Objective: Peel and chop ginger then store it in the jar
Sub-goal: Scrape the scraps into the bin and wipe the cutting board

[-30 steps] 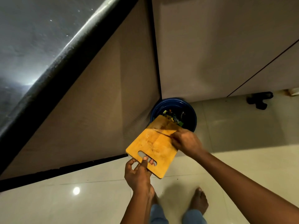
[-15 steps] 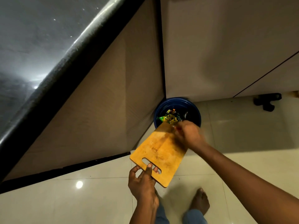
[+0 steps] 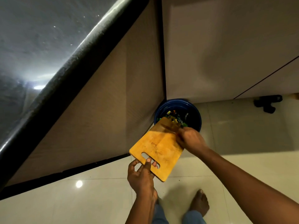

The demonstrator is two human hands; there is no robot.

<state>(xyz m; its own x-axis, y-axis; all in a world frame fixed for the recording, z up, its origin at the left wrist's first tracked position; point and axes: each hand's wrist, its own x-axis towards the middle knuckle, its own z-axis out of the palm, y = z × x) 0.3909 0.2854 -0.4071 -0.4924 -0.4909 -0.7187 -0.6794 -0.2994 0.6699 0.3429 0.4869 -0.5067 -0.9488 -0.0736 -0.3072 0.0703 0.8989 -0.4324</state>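
Note:
A wooden cutting board (image 3: pixel 157 147) is tilted over a blue bin (image 3: pixel 196 113) that stands on the floor in the corner. My left hand (image 3: pixel 142 172) grips the board by its handle slot, fingers through the hole. My right hand (image 3: pixel 190 139) holds a knife (image 3: pixel 168 127) whose blade lies across the board's far end near the bin's rim. Colourful scraps (image 3: pixel 175 118) lie inside the bin. No ginger or jar is in view.
A dark stone countertop edge (image 3: pixel 64 67) runs diagonally at the upper left, with beige cabinet panels (image 3: pixel 113 110) below it. A black object (image 3: pixel 267 103) lies on the tiled floor at the right. My bare feet (image 3: pixel 199 203) stand below the board.
My right hand has pulled back from the board's far end to its right side, the knife blade now lying across the board. The board stays tilted over the bin.

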